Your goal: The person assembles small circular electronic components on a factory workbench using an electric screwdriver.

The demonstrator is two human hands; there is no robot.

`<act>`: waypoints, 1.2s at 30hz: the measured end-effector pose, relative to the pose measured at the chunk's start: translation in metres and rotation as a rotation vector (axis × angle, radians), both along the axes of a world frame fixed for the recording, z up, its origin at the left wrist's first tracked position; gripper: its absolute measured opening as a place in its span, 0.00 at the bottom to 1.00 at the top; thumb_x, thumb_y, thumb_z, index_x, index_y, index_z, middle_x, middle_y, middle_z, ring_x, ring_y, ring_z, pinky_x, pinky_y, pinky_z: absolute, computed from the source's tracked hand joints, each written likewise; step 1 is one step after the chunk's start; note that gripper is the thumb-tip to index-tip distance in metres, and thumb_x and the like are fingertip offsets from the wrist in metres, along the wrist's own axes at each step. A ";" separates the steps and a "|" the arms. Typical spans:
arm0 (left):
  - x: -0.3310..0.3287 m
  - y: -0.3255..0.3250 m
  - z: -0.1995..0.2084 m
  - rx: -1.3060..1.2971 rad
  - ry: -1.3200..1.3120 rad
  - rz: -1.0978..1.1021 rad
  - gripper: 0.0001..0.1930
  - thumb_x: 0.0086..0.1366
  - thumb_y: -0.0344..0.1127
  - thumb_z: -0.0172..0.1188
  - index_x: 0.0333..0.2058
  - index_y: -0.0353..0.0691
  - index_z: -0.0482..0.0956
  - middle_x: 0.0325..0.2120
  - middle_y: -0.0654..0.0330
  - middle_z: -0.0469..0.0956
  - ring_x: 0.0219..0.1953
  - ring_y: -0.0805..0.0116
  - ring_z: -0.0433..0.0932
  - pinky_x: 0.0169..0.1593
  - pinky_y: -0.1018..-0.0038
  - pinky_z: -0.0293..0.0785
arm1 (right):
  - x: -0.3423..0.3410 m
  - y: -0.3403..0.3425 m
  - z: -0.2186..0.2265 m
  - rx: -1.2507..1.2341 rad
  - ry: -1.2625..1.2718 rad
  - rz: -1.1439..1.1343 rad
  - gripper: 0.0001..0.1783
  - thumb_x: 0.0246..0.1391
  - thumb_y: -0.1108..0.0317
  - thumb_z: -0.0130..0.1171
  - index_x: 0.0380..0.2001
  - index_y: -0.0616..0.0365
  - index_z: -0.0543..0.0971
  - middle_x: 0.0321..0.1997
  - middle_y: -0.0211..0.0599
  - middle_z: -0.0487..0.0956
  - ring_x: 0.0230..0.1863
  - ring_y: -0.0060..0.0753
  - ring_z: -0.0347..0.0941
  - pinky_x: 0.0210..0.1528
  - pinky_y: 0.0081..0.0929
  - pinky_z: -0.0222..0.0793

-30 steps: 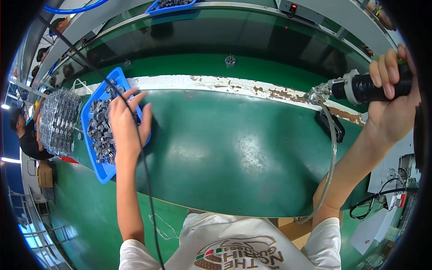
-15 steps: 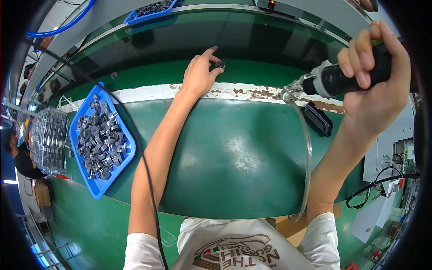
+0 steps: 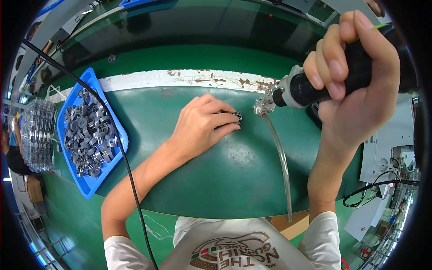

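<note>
Right now the small dark metal part (image 3: 237, 118) sits on the green table (image 3: 202, 180), near centre, slightly toward 1 o'clock. Your left hand (image 3: 201, 123) lies palm-down on the table, fingertips (image 3: 227, 128) pinched around the part, holding it in place. Your right hand (image 3: 355, 85), at 2 o'clock, is closed tight around a black-handled power tool (image 3: 315, 85), raised above the table. Its metal nose (image 3: 263, 105) points toward 9 o'clock, ending just beside the part; whether they touch, can't tell. A clear hose (image 3: 280, 157) runs from the nose down toward 5 o'clock, past the table edge. At 9 o'clock a blue tray (image 3: 92, 184) holds a heap of grey metal parts (image 3: 87, 132). Further out at 9, a clear blister tray (image 3: 38, 135). A black cable (image 3: 128, 166) crosses your left forearm.
</note>
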State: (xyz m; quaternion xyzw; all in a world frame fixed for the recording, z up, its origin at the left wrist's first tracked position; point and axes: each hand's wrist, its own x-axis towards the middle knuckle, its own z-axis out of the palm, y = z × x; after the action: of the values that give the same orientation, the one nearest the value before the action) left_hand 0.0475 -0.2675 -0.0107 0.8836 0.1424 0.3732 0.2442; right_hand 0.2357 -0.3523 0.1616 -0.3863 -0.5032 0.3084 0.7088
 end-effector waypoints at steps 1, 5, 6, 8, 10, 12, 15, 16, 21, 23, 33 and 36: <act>-0.001 0.000 -0.002 0.011 0.030 -0.013 0.08 0.50 0.32 0.76 0.31 0.43 0.89 0.34 0.66 0.84 0.34 0.64 0.78 0.39 0.67 0.76 | -0.001 0.000 -0.001 -0.037 0.023 0.055 0.15 0.68 0.59 0.47 0.34 0.60 0.72 0.17 0.31 0.67 0.12 0.17 0.52 0.21 0.22 0.58; 0.001 0.001 -0.004 0.015 0.053 -0.041 0.08 0.49 0.32 0.77 0.30 0.41 0.89 0.35 0.64 0.84 0.34 0.64 0.78 0.38 0.67 0.77 | -0.020 -0.001 -0.010 -0.102 -0.049 -0.090 0.15 0.68 0.59 0.46 0.34 0.60 0.71 0.17 0.30 0.67 0.12 0.16 0.51 0.21 0.21 0.58; 0.000 0.002 -0.005 0.007 0.051 -0.039 0.08 0.49 0.32 0.77 0.30 0.41 0.89 0.35 0.64 0.84 0.34 0.64 0.78 0.38 0.67 0.77 | -0.020 0.003 -0.013 -0.109 -0.051 -0.087 0.15 0.68 0.59 0.46 0.34 0.60 0.71 0.17 0.30 0.67 0.12 0.16 0.51 0.21 0.21 0.58; -0.001 0.002 -0.006 -0.010 0.044 -0.042 0.09 0.49 0.32 0.77 0.30 0.41 0.89 0.35 0.64 0.84 0.34 0.63 0.78 0.38 0.67 0.78 | -0.019 0.013 -0.018 -0.084 -0.037 -0.024 0.15 0.68 0.59 0.46 0.33 0.60 0.70 0.17 0.29 0.66 0.12 0.16 0.51 0.21 0.21 0.58; -0.001 0.002 -0.008 -0.010 0.038 -0.033 0.08 0.49 0.32 0.77 0.30 0.41 0.89 0.35 0.65 0.84 0.35 0.63 0.78 0.38 0.67 0.78 | -0.018 0.013 -0.017 -0.067 -0.083 0.015 0.15 0.68 0.59 0.46 0.34 0.59 0.70 0.17 0.29 0.67 0.12 0.16 0.51 0.21 0.21 0.58; 0.002 0.001 -0.006 -0.004 0.025 -0.036 0.08 0.49 0.31 0.77 0.30 0.41 0.89 0.35 0.65 0.84 0.35 0.63 0.78 0.38 0.67 0.78 | -0.012 0.010 -0.014 -0.046 -0.135 0.042 0.14 0.68 0.59 0.46 0.34 0.59 0.71 0.17 0.29 0.67 0.12 0.16 0.51 0.22 0.21 0.58; 0.002 0.001 -0.006 -0.013 0.033 -0.036 0.08 0.49 0.31 0.77 0.29 0.41 0.88 0.34 0.65 0.84 0.35 0.63 0.78 0.39 0.67 0.78 | -0.012 0.013 -0.014 -0.107 -0.037 0.063 0.14 0.68 0.60 0.46 0.34 0.59 0.70 0.18 0.29 0.67 0.13 0.16 0.52 0.23 0.20 0.59; 0.002 0.001 -0.007 -0.007 0.032 -0.034 0.08 0.49 0.31 0.77 0.29 0.41 0.88 0.34 0.65 0.84 0.35 0.63 0.78 0.39 0.67 0.78 | -0.012 0.013 -0.015 -0.111 -0.037 0.066 0.14 0.68 0.60 0.46 0.34 0.59 0.70 0.18 0.29 0.67 0.13 0.16 0.52 0.23 0.20 0.59; 0.001 0.001 -0.008 -0.006 0.030 -0.027 0.08 0.49 0.31 0.77 0.29 0.40 0.88 0.35 0.65 0.84 0.35 0.63 0.78 0.39 0.67 0.78 | -0.015 0.012 -0.013 -0.099 -0.078 0.091 0.13 0.68 0.60 0.46 0.34 0.60 0.69 0.18 0.28 0.66 0.13 0.16 0.53 0.23 0.21 0.59; 0.001 0.001 -0.008 -0.002 0.036 -0.028 0.08 0.49 0.31 0.77 0.29 0.40 0.88 0.35 0.65 0.84 0.35 0.63 0.78 0.39 0.67 0.78 | -0.014 0.013 -0.014 -0.104 -0.053 0.096 0.13 0.68 0.61 0.46 0.35 0.60 0.69 0.18 0.29 0.66 0.13 0.16 0.53 0.24 0.21 0.59; 0.001 0.001 -0.008 -0.004 0.037 -0.022 0.08 0.49 0.31 0.77 0.28 0.40 0.87 0.34 0.65 0.83 0.35 0.62 0.78 0.39 0.67 0.78 | -0.015 0.013 -0.013 -0.115 -0.058 0.107 0.12 0.67 0.63 0.45 0.36 0.61 0.69 0.20 0.30 0.66 0.14 0.17 0.55 0.25 0.21 0.60; 0.001 0.001 -0.009 -0.004 0.036 -0.025 0.08 0.49 0.31 0.76 0.28 0.40 0.87 0.34 0.65 0.83 0.35 0.62 0.78 0.39 0.66 0.78 | -0.015 0.013 -0.014 -0.109 -0.046 0.107 0.11 0.67 0.63 0.46 0.36 0.61 0.70 0.20 0.30 0.67 0.14 0.17 0.55 0.25 0.21 0.60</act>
State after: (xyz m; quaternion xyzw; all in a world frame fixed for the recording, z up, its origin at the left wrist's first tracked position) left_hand 0.0486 -0.2667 -0.0194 0.8913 0.1367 0.3539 0.2481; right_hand 0.2209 -0.3388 0.1472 -0.4039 -0.5216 0.3638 0.6576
